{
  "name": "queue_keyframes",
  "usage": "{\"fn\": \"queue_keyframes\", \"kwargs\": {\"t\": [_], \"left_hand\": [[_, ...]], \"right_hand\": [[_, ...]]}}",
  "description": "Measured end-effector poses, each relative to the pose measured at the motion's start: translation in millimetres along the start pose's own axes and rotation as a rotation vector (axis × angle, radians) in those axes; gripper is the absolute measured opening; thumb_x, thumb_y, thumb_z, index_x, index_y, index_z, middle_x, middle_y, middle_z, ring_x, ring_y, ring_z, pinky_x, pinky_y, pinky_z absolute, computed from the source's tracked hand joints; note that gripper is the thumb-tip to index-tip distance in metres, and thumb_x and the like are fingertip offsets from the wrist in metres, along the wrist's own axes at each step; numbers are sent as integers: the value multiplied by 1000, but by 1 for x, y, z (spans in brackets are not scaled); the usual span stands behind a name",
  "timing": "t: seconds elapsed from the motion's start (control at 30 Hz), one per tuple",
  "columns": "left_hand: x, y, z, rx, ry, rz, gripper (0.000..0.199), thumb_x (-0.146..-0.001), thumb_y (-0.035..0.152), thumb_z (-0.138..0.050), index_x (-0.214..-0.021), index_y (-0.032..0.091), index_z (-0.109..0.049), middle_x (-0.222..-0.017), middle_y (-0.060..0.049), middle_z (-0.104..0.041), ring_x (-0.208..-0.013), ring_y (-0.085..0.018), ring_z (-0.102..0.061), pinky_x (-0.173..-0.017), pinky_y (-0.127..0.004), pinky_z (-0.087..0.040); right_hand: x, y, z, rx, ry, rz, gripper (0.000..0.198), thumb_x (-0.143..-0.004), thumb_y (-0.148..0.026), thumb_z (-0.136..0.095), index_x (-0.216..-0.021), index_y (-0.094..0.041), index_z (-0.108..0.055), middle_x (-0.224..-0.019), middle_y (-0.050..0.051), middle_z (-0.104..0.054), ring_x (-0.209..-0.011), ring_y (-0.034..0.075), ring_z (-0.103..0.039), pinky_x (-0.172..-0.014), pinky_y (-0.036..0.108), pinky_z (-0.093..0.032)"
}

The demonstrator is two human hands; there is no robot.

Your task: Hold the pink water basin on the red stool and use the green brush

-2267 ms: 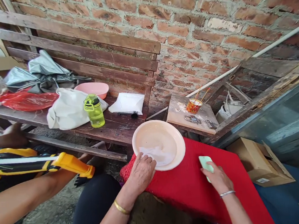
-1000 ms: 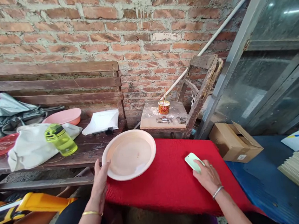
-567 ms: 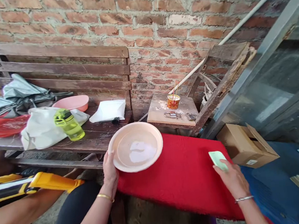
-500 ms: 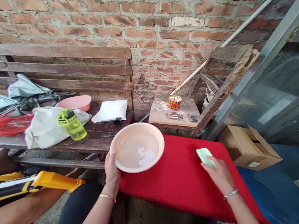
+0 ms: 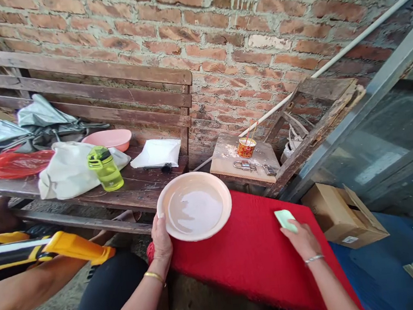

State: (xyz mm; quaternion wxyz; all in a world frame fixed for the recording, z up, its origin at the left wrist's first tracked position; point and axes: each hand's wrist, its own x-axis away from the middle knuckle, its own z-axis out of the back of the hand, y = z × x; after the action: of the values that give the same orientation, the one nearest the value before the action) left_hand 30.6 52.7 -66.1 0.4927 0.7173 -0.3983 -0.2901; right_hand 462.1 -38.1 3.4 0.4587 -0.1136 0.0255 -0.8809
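A round pale pink basin (image 5: 226, 212) sits at the left end of the red cloth-covered table (image 5: 254, 267). Bright reflections lie across its inside, like those on shallow water. My left hand (image 5: 161, 241) is closed on the basin's near left rim, thumb up at the edge. Out over the right side of the red cloth, my right hand (image 5: 302, 238) grips a flat pale green block (image 5: 285, 219) with rounded corners. Its exact kind does not show, and my fingers cover its near end.
A wooden bench (image 5: 120, 90) on the left bears a green water bottle (image 5: 106, 169), a pink bowl (image 5: 113, 139), bags and a white packet (image 5: 158, 152). Behind the table, a small stand holds a patterned cup (image 5: 246, 148) and padlocks (image 5: 243, 165). A cardboard box (image 5: 344, 215) stands right; another person's arm (image 5: 30, 294) reaches in left.
The whole view has shifted slightly. The bright reflection in the basin has spread and changed shape. Both hands keep their grips, and the pale green block stays over the cloth's right side.
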Motion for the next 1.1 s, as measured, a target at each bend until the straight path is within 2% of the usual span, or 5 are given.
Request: {"fn": "queue_keyframes", "kwargs": {"t": [0.1, 0.2, 0.5, 0.63, 1.1], "left_hand": [[1, -4, 0, -1, 31, -4, 54, -85, 58, -63, -121, 17, -69, -117, -7, -72, -112, -26, -63, -103, -39, -48], [2, -6, 1, 3, 16, -4, 56, -85, 59, -63, -122, 18, -68, -118, -8, -72, -112, -27, -64, -103, -40, -49], [4, -3, 4, -22, 4, 8, 62, -86, 64, -60, -126, 17, -66, -122, -9, -71, -117, -28, -63, -104, -41, -49], [5, -4, 4, -8, 29, 24, 62, -85, 64, -60, -126, 17, -67, -120, -9, -72, -115, -29, -64, -104, -43, -49], [0, -16, 10, 4, 22, -40, 54, -90, 59, -58, -122, 16, -69, -117, -9, -71, -116, -27, -62, -106, -42, -46]], "right_hand": [[-4, 48, 24, 53, 26, -182, 59, -95, -52, -40, -140, -17, -57, -98, 14, -68, -102, 30, -68, -90, 40, -53], [-5, 44, 27, 54, 79, -215, 59, -93, -54, -40, -137, -19, -59, -93, 13, -68, -102, 31, -68, -88, 41, -54], [-21, -146, -33, -80, 26, 292, 46, -94, -52, -55, -134, -31, -61, -119, 7, -61, -106, 23, -63, -88, 31, -48], [-32, -167, -39, -85, -10, 398, 44, -93, -50, -60, -134, -34, -62, -121, 5, -60, -109, 22, -61, -91, 29, -45], [-64, 70, 45, 34, 96, -343, 65, -97, -51, -38, -144, -10, -54, -119, 30, -62, -117, 41, -60, -83, 51, -49]]}}
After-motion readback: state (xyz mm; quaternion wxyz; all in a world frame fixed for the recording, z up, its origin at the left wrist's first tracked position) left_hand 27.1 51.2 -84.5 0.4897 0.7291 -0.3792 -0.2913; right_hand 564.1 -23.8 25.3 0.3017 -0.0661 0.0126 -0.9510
